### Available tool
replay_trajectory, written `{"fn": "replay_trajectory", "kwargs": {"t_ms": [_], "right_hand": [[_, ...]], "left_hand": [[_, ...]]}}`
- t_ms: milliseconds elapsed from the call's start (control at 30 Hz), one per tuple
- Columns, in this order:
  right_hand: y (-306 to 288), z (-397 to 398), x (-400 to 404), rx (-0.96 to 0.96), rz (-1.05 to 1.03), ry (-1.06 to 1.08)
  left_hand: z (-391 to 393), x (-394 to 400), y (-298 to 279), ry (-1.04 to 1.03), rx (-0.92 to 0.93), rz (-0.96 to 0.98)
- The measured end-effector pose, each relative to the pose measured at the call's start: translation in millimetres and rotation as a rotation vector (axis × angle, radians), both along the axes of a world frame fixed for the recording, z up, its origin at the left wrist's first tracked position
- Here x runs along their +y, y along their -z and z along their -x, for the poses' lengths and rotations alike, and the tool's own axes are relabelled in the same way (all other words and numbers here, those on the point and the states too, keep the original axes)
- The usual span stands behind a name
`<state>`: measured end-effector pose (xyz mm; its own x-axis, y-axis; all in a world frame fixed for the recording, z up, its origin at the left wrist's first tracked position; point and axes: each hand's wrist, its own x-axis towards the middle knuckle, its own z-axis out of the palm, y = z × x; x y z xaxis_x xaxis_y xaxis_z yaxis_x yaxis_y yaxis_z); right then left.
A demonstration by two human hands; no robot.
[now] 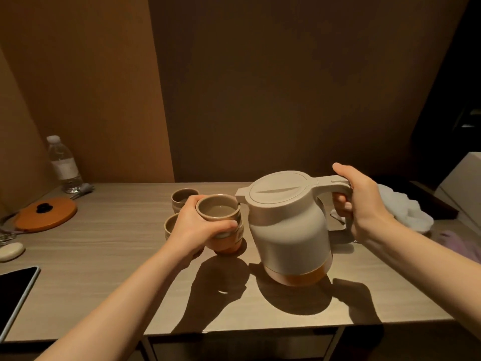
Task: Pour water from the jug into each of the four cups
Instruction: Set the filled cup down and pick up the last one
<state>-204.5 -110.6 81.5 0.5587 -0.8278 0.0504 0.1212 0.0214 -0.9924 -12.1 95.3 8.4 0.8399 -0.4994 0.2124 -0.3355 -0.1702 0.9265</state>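
Beige lidded jug (283,225), orange-based, lifted and tilted, spout touching a raised beige cup (220,216) holding water. Two cups (183,198) (170,225) upright on table behind; a fourth mostly hidden.

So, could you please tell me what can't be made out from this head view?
- Fourth cup: only three show; the left hand and its held cup may hide one.
- Near cup: its contents, behind the left hand.
- Jug water level: opaque body, lid on.
- Water bottle label: too small.
- Tablet: cut by the left edge.
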Motion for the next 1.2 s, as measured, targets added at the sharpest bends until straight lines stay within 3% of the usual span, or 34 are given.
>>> {"fn": "replay_trajectory", "kwargs": {"t_ms": [533,1200], "right_hand": [[30.9,-27.4,-48.2,-0.032,0.006,0.096],[51.5,-48.9,-70.3,0.034,-0.004,0.027]], "left_hand": [[-89.3,-85.4,-17.2,-0.048,-0.018,-0.066],[-151.2,-128.0,48.4,0.006,0.147,-0.455]]}}
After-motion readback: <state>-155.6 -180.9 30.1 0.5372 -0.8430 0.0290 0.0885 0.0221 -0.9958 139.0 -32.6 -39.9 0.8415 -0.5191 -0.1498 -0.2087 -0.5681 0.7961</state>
